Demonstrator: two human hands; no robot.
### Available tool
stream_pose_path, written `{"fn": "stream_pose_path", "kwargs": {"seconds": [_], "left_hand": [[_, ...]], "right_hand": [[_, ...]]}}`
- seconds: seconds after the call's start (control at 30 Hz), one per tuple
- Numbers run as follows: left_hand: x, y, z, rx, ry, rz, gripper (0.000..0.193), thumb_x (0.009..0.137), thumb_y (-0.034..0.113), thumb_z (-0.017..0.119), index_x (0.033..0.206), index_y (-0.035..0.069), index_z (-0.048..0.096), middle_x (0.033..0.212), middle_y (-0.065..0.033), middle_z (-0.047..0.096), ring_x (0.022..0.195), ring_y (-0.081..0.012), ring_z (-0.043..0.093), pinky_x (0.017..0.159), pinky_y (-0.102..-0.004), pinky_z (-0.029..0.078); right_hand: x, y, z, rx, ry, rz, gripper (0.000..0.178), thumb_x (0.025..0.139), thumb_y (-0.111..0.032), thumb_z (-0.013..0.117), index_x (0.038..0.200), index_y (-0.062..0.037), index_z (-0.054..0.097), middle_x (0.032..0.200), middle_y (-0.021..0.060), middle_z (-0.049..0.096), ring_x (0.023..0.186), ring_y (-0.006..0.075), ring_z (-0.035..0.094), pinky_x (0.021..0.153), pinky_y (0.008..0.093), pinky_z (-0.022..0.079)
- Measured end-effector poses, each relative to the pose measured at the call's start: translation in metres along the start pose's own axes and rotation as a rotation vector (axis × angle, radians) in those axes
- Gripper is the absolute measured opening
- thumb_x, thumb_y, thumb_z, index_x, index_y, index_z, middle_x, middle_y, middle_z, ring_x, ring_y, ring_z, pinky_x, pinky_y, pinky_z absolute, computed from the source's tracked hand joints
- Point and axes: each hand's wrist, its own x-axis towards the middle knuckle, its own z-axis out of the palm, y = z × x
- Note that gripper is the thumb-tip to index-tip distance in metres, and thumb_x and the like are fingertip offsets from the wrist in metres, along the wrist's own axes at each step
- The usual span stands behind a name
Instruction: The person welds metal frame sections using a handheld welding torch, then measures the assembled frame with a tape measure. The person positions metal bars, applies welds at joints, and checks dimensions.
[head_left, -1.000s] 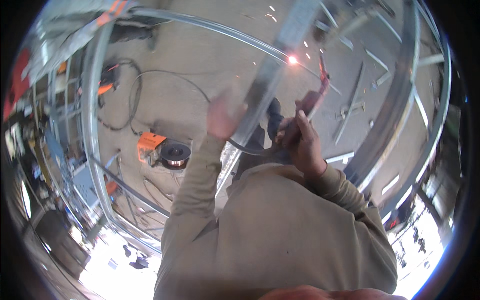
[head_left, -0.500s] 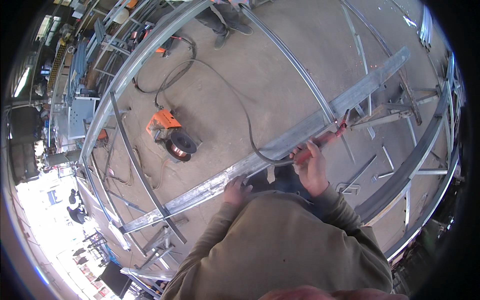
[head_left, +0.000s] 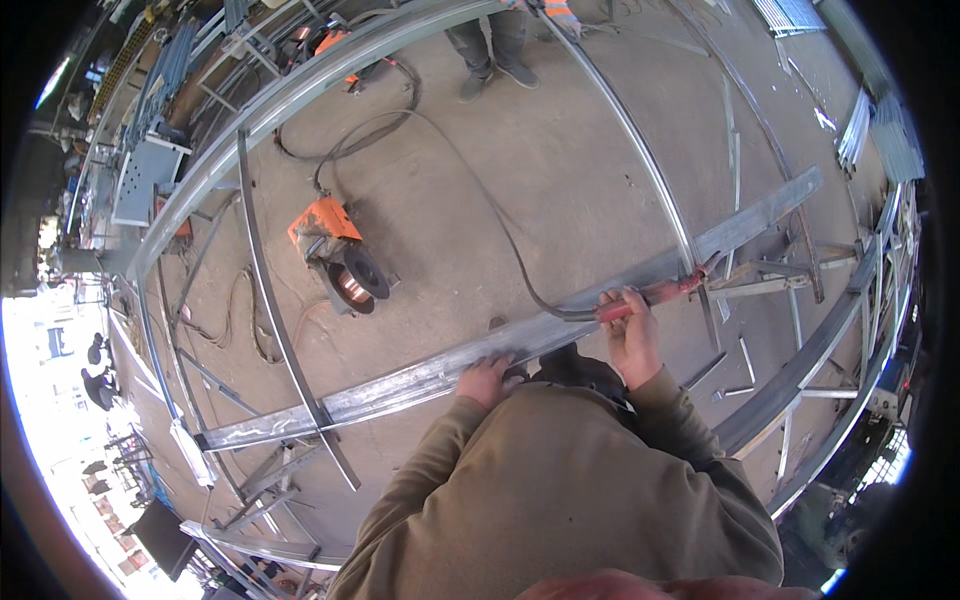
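Observation:
My right hand (head_left: 630,345) is closed around the red handle of a welding torch (head_left: 662,293), its cable trailing off the handle's left end. The torch's tip is close to the spot where a narrow shiny metal tube (head_left: 640,140) meets a long galvanized steel beam (head_left: 400,393). Whether the tip touches the metal cannot be made out. On the near edge of that beam lies my left hand (head_left: 487,380), fingers extended over it and partly hidden.
An orange wire feeder (head_left: 325,222) with a copper wire spool (head_left: 357,283) stands on the floor, linked to the torch by a looping cable. Curved metal rails (head_left: 260,122) arch around the workpiece. Another person's legs (head_left: 488,50) and orange-gloved hand (head_left: 560,14) appear at the far side.
The whole view has shifted, bringing more of the other person into sight. The torch tip, formerly angled upward beside the joint, now sits lower and more level with the handle.

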Motion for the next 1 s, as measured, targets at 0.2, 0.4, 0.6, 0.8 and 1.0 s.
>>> {"fn": "stream_pose_path", "kwargs": {"seconds": [0.2,0.4,0.6,0.8,1.0], "left_hand": [[-0.025,-0.037,0.0,-0.29,0.087,-0.068,0.036,0.09,0.035,0.073,0.121,0.016,0.073,0.127,-0.0098,0.07,0.113,-0.0346,0.068,0.098,-0.0449,0.054],[-0.042,-0.053,0.011,-0.311,0.196,-0.091,0.029,0.089,0.031,0.074,0.114,0.016,0.075,0.116,-0.0091,0.072,0.109,-0.0338,0.067,0.096,-0.0451,0.054],[-0.042,-0.049,0.006,-0.277,0.257,-0.074,0.026,0.089,0.033,0.073,0.111,0.018,0.076,0.111,-0.0094,0.072,0.107,-0.0343,0.066,0.094,-0.0462,0.053],[-0.049,-0.032,0.011,-0.108,0.247,-0.227,0.033,0.09,0.043,0.07,0.116,0.022,0.074,0.121,-0.0057,0.072,0.117,-0.0311,0.064,0.105,-0.0498,0.046],[-0.053,-0.011,0.028,-0.021,0.447,-0.316,0.032,0.091,0.041,0.068,0.118,0.024,0.073,0.117,-0.0042,0.07,0.118,-0.0284,0.061,0.111,-0.0512,0.039]], "right_hand": [[0.028,0.036,0.024,-0.183,-0.003,-0.035,0.013,0.094,-0.016,0.067,0.104,-0.0115,0.06,0.099,0.002,0.065,0.094,0.0161,0.064,0.076,0.031,0.05],[0.065,0.059,0.025,-0.276,-0.007,-0.047,0.01,0.096,-0.019,0.065,0.096,-0.0098,0.06,0.087,0.0021,0.065,0.082,0.0148,0.064,0.068,0.0317,0.048],[0.091,0.066,0.027,-0.413,-0.067,0.126,0.013,0.1,-0.021,0.059,0.09,-0.0123,0.056,0.08,0.0013,0.059,0.072,0.0167,0.06,0.063,0.0332,0.045],[0.102,0.07,0.032,-0.515,-0.133,0.142,0.011,0.098,-0.018,0.059,0.089,-0.0112,0.057,0.082,0.0039,0.061,0.077,0.0189,0.062,0.07,0.0348,0.049],[0.123,0.07,0.02,-0.566,-0.18,0.235,0.011,0.098,-0.019,0.061,0.092,-0.0105,0.058,0.084,0.0049,0.062,0.081,0.0202,0.063,0.077,0.037,0.051]]}}
